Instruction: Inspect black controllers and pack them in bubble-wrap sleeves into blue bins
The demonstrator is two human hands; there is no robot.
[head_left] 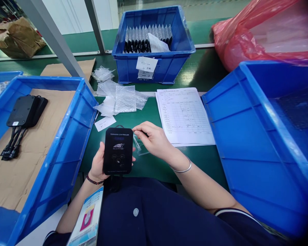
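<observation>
My left hand wraps round a black controller with "TORNADO CONTROLLER" and "MANTIS" printed on its face. The controller is held upright, face toward me, at the near edge of the green table. At its upper right corner, my right hand has thumb and forefinger pinched together; what is between them is too small to make out. Just below those fingers is a clear plastic piece, partly hidden by the hand and the controller. A small white paper slip lies behind the controller.
Printed forms and clear bubble bags lie on the table. A blue bin at the back holds bagged items in a row. The left bin has black controllers on cardboard. Another blue bin stands right.
</observation>
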